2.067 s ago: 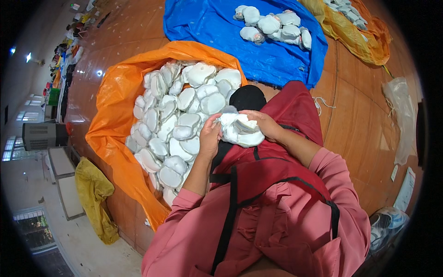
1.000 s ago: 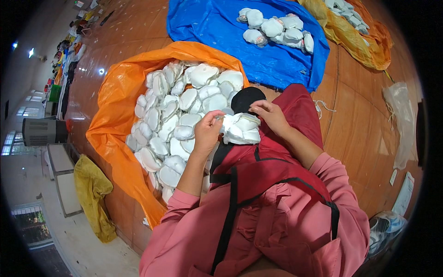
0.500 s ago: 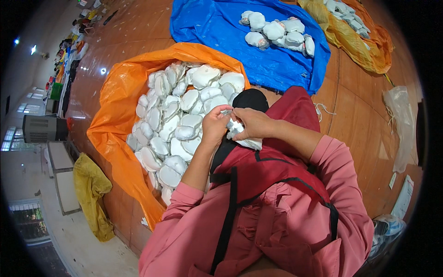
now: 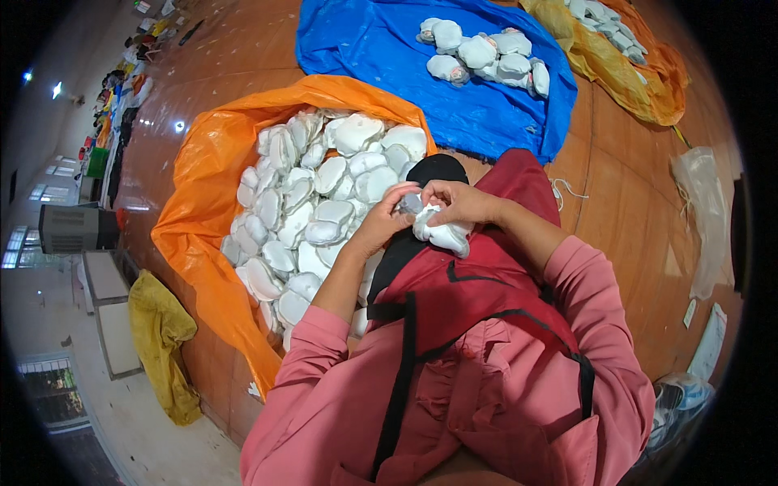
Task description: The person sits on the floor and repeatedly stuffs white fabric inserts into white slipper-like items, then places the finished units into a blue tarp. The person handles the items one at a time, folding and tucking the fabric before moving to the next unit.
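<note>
Both your hands are closed together on one white padded piece (image 4: 442, 231), held over your lap against the red apron (image 4: 486, 283). Your left hand (image 4: 381, 223) pinches its near edge from the left side; your right hand (image 4: 458, 202) grips from above, fingers curled over the top, with most of the piece hanging just below that hand. Judging by how it folds and droops, it is soft, light, and limp, not fragile, not slippery; it will likely crumple wherever you squeeze it. Best hold looks to be at the rim or seam, thumb and fingertips on opposite faces, since the middle would just bunch up. Just beyond your left hand lies the heap of similar white pieces (image 4: 316, 211), filling an orange plastic sheet (image 4: 203, 202) spread on the wooden floor (image 4: 624, 194). Past your right hand, farther out, a blue sheet (image 4: 389, 49) carries a smaller cluster of white pieces (image 4: 482, 57). Beyond that, to the far right, another orange sheet (image 4: 648, 73) holds more. A dark rounded thing (image 4: 438, 168) sits right behind your knuckles; what it is I cannot tell. A clear plastic bag (image 4: 701, 202) lies well off to your right, a yellow cloth (image 4: 162, 340) well off to your left. Nothing stands between your hands and the near heap.
</note>
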